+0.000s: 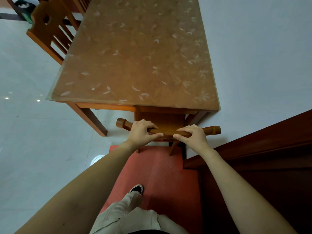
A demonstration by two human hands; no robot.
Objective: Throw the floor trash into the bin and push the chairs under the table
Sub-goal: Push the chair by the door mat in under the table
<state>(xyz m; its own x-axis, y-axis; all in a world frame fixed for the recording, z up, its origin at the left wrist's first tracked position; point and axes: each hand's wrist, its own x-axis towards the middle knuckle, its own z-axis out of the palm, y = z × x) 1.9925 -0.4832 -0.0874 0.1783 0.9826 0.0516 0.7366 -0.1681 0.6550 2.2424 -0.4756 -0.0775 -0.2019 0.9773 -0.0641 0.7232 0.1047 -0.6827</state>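
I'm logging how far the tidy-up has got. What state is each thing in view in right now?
Near chair: upright, seat partly under the table end, top rail held by both hands.
Left hand: grips the rail.
Right hand: grips the rail.
Side chair: upright against the table's left edge, untouched.
Bin: upright, something white inside.
Table: covered by a leaf-patterned sheet.

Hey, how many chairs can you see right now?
2. Near chair at the table's near end, left hand and right hand gripping it. Left chair along the table's left side. Slats at the top edge may be a third.
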